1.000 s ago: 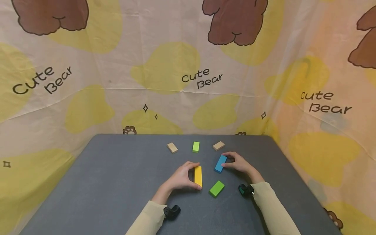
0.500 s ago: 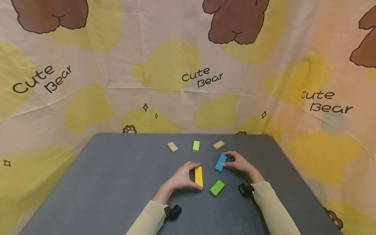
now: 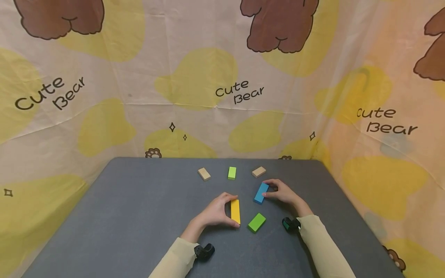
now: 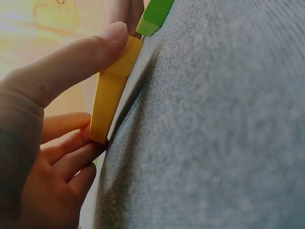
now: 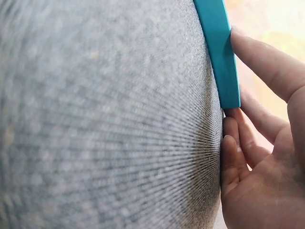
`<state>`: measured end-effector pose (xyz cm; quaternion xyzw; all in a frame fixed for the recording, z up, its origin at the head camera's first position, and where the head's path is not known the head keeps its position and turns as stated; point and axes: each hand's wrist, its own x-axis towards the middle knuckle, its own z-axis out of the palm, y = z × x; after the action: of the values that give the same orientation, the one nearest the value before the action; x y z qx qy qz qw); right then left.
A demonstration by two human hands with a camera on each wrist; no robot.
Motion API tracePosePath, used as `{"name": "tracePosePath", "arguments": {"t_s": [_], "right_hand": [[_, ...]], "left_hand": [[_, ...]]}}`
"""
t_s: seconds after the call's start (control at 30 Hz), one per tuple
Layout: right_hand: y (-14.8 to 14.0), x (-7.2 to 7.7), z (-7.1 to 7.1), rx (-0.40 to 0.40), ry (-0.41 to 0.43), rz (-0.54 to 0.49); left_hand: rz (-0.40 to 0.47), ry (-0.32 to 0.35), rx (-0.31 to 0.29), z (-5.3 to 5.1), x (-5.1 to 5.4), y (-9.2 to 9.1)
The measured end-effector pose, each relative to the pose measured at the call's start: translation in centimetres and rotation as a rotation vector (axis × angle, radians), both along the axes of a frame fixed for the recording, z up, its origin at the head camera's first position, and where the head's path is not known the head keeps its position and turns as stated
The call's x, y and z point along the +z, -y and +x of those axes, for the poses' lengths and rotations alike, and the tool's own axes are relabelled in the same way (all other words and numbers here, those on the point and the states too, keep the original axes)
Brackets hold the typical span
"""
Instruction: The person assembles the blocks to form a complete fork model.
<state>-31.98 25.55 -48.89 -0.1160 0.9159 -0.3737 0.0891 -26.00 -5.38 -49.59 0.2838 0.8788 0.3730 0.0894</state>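
My left hand holds a yellow block lengthwise, thumb at the near end and fingers at the far end. In the left wrist view the yellow block lies low over the grey cloth, with a shadow beside it. To its right, my right hand pinches a blue block, thumb on its right side and a finger near the far end. The right wrist view shows the blue block lying along the cloth, other fingers resting beside it. A green block lies between the hands, nearer me, touched by neither.
Toward the back of the grey table lie a wooden block, a light green block and a second wooden block, spaced apart in a row. Behind the table hangs a bear-print cloth.
My left hand and the yellow block have shifted slightly toward me in the last half second. The right hand, the blue block and the other blocks stay in place.
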Motion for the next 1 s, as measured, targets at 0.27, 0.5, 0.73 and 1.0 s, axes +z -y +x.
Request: {"name": "tracePosePath", "arguments": {"t_s": [0.27, 0.5, 0.73, 1.0], "right_hand": [[-0.07, 0.11, 0.10, 0.007, 0.003, -0.006], [-0.04, 0.23, 0.20, -0.002, 0.005, -0.010], [-0.04, 0.32, 0.31, -0.003, 0.003, -0.013], [0.06, 0.28, 0.38, -0.010, 0.000, -0.005]], "left_hand": [[-0.025, -0.003, 0.000, 0.20, 0.06, -0.05], [-0.037, -0.023, -0.001, 0.22, -0.06, -0.10], [-0.042, -0.021, -0.001, 0.31, -0.27, -0.13], [-0.063, -0.049, -0.001, 0.51, -0.20, -0.09]]}}
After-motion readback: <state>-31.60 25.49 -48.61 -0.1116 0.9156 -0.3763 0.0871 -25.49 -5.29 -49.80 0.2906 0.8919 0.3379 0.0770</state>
